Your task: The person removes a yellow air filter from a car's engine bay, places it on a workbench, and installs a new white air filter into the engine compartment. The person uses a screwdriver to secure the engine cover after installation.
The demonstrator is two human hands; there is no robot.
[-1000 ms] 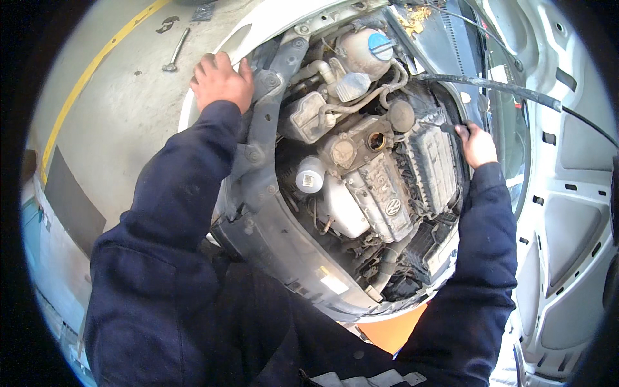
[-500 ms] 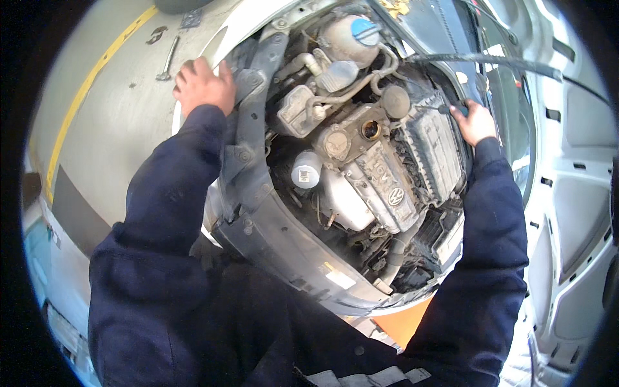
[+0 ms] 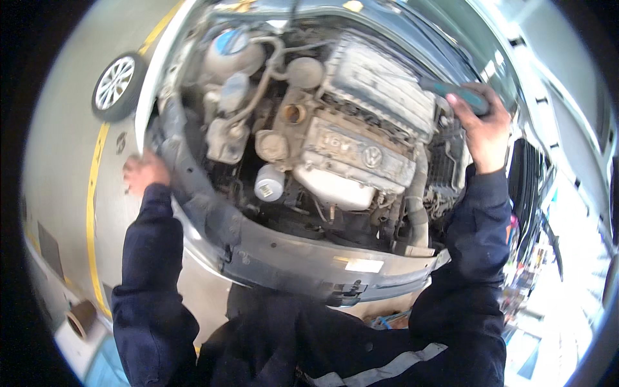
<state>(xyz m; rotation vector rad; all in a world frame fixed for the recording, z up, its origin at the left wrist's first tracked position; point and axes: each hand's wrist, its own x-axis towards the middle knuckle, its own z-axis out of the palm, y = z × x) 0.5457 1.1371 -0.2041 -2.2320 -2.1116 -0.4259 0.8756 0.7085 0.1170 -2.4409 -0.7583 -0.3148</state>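
Observation:
My right hand (image 3: 485, 129) is closed around the dark, teal-marked handle of a screwdriver (image 3: 467, 97). Its shaft points left over the ribbed grey cover (image 3: 367, 64) at the back of the engine (image 3: 351, 145); whether the tip touches anything cannot be made out. My left hand (image 3: 146, 175), blurred, is by the left front edge of the car, near the dark front crossmember (image 3: 193, 187). Its fingers look apart and hold nothing visible. The oil filler opening (image 3: 294, 115) on the engine has no cap on it. Left of it is a white canister-shaped oil filter (image 3: 269, 184).
A blue-capped coolant reservoir (image 3: 233, 55) sits at the back left of the engine bay. On the floor beyond the white fender (image 3: 149, 97) lies a wheel (image 3: 118, 85) near a yellow line (image 3: 92, 213). The raised hood (image 3: 574, 97) stands on the right.
My view has swung right, so the engine bay appears turned and shifted left. My right hand has lifted the screwdriver, whose handle now shows more fully. The wheel has come into fuller view.

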